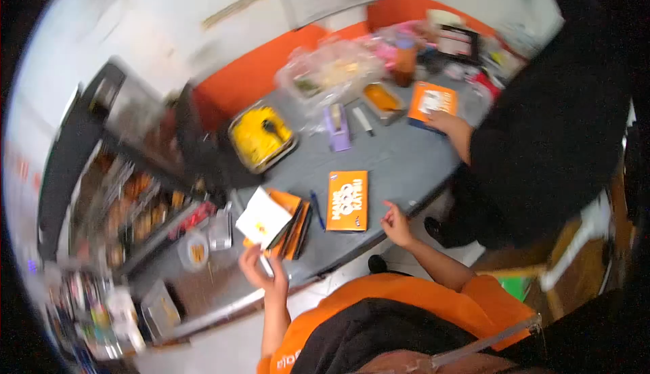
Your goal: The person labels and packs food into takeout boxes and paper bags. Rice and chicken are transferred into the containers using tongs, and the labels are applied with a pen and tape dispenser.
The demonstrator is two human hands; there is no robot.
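My left hand (pixel 261 271) is at the near edge of the counter, just below a stack of orange-and-black boxes (pixel 296 233). Its thumb and fingers look apart, with blur around the tips. A white card or open flap (pixel 264 218) with a small yellow mark lies on top of that stack. To the right, my right hand (pixel 398 225) hovers by the counter edge, index finger stretched out, nothing in it. Nearest to it lies a closed orange box (pixel 347 200) with white lettering. A dark blue pen (pixel 317 210) rests between box and stack.
Another person's hand (pixel 443 122) touches a second orange box (pixel 433 99) at right. Behind are a yellow food tray (pixel 261 137), a purple tape dispenser (pixel 337 128), a marker (pixel 363 121) and a clear plastic bag (pixel 332 69). A glass display case (pixel 135 191) stands at left.
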